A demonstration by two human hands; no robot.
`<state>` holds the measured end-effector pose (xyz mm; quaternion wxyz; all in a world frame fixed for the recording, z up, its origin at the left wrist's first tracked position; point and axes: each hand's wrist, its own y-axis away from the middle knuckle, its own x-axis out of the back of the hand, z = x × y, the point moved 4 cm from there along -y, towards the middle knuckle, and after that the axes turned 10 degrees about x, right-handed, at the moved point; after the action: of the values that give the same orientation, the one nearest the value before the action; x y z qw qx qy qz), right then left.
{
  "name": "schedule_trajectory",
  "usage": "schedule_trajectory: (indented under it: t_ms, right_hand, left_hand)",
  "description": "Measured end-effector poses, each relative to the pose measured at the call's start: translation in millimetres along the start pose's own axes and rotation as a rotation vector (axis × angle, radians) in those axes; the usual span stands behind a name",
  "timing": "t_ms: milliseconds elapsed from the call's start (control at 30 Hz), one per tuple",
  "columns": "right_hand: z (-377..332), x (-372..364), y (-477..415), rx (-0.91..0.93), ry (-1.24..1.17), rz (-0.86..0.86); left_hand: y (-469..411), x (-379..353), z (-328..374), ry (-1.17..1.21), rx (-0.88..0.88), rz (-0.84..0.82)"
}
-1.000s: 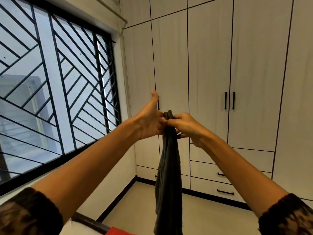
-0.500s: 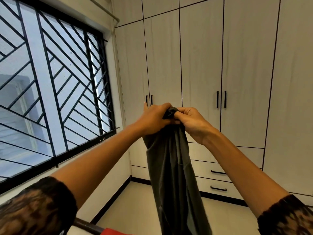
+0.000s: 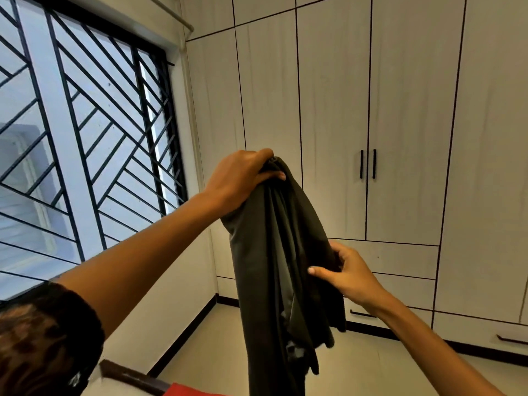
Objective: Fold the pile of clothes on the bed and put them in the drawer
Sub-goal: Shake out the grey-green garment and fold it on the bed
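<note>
At centre frame the left hand (image 3: 243, 178) grips the bunched top of a dark garment (image 3: 274, 267), which hangs down. Lower right, the right hand (image 3: 347, 274) pinches its side, before the wardrobe (image 3: 400, 110).

Garment (image 3: 265, 267), centre, is showing dark olive-grey. Sleeve (image 3: 43, 338), lower left, is showing brown-black mottling. Wardrobe (image 3: 328, 95) is reading pale woodgrain with black seams. Grille (image 3: 147, 124), upper left, is running black diagonals. Cloth (image 3: 188, 391) at bottom edge is showing red.
</note>
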<state>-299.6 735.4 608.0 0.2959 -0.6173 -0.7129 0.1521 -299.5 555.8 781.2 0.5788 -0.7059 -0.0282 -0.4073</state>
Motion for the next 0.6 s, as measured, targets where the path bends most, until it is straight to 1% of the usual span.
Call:
schedule_trajectory:
  t_ms: [100,167,233,267,300,367,400,467,500,600]
  right_hand:
    - [23,12,2,0.022,0.065,0.161]
    - [26,23,-1,0.078,0.173,0.286]
    - [23,34,-2,0.219,0.394,0.415]
    - [20,38,-1,0.341,0.535,0.446]
    - [15,40,0,0.487,0.684,0.441]
    - [14,39,2,0.761,1.002,0.341]
    - [16,36,1,0.857,1.142,0.292]
    - [18,29,1,0.92,1.289,0.253]
    - [19,24,1,0.916,1.294,0.256]
    - [22,9,3,0.857,1.197,0.331]
  left_hand:
    - [-5,6,-4,-0.02,0.005,0.021]
    - [-7,6,-7,-0.032,0.011,0.015]
    - [-7,6,-11,-0.021,0.035,0.011]
    - [-8,6,-13,-0.006,0.053,0.015]
    - [-8,7,-15,0.012,0.072,0.019]
    - [-10,8,-17,0.043,0.098,0.021]
    - [-10,8,-17,0.052,0.107,0.018]
    - [-12,7,-18,0.063,0.125,0.018]
    - [-13,6,-20,0.066,0.137,0.023]
    - [-15,3,-24,0.07,0.174,0.039]
